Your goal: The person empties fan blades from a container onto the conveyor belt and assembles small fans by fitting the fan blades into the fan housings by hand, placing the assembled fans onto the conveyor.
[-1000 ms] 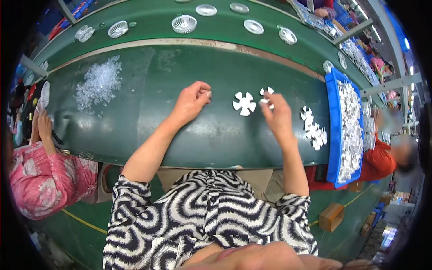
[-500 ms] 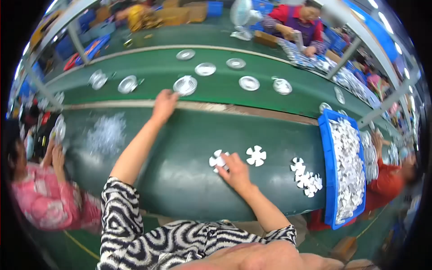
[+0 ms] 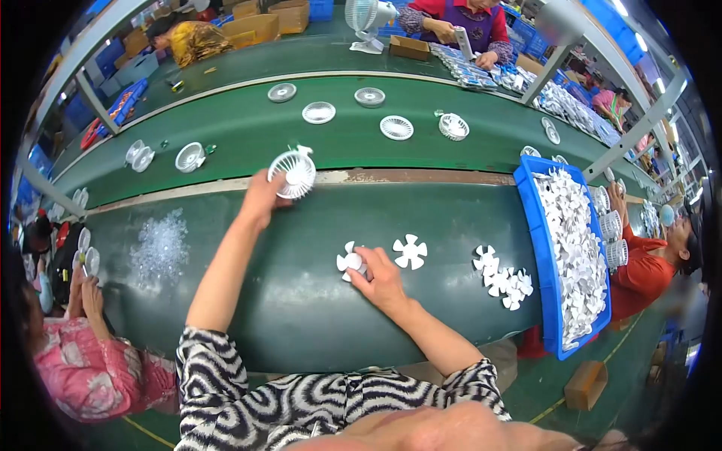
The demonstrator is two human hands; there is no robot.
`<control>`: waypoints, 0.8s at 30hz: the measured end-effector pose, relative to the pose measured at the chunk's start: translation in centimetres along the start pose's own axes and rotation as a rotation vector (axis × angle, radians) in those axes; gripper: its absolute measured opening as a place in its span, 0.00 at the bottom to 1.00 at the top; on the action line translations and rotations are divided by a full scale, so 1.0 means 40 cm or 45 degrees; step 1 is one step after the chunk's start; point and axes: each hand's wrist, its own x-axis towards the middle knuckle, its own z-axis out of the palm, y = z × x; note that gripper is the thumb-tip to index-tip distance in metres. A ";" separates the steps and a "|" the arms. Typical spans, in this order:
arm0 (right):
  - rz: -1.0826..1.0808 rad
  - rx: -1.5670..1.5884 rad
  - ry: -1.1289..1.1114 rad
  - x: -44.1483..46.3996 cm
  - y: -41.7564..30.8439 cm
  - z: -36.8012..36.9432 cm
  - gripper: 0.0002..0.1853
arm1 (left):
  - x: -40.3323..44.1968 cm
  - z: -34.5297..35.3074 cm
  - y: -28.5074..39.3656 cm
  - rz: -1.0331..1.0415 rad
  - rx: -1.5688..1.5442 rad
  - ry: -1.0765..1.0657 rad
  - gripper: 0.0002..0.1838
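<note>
My left hand (image 3: pixel 262 198) grips a round white fan cage (image 3: pixel 295 173) by its near side, at the edge of the green conveyor. The cage is tilted up, and a small tab shows on its far rim. On the dark green worktable, the fingers of my right hand (image 3: pixel 385 286) are closed on the edge of a white fan blade (image 3: pixel 349 259), which lies flat. Just to its right lies another white fan blade (image 3: pixel 410 252). Several more blades (image 3: pixel 502 279) form a loose cluster farther right.
A blue tray (image 3: pixel 550 301) heaped with white blades stands at the right end. Small clear parts (image 3: pixel 160 248) are piled at the left. Several fan cages lie along the green conveyor (image 3: pixel 248 135). Co-workers sit on both sides and across, beside a fan (image 3: pixel 368 22).
My left hand has closed on a fan cage and lifted it off the conveyor, tilting it. My right hand stays at the same blade. The whole view has shifted slightly.
</note>
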 end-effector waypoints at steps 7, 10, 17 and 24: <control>-0.142 -0.169 0.040 0.003 0.009 0.001 0.21 | -0.312 0.006 -0.064 -0.369 -0.633 -0.464 0.17; -0.100 -0.156 0.085 0.004 -0.002 0.002 0.20 | -0.328 0.007 -0.114 -0.344 -0.816 -0.516 0.17; -0.134 -0.195 0.016 0.015 -0.119 -0.013 0.19 | -0.325 0.028 -0.177 -0.125 -0.767 -0.404 0.16; -0.242 -0.517 -0.177 0.042 -0.210 0.040 0.17 | -0.369 0.042 -0.140 -0.170 -0.790 -0.518 0.20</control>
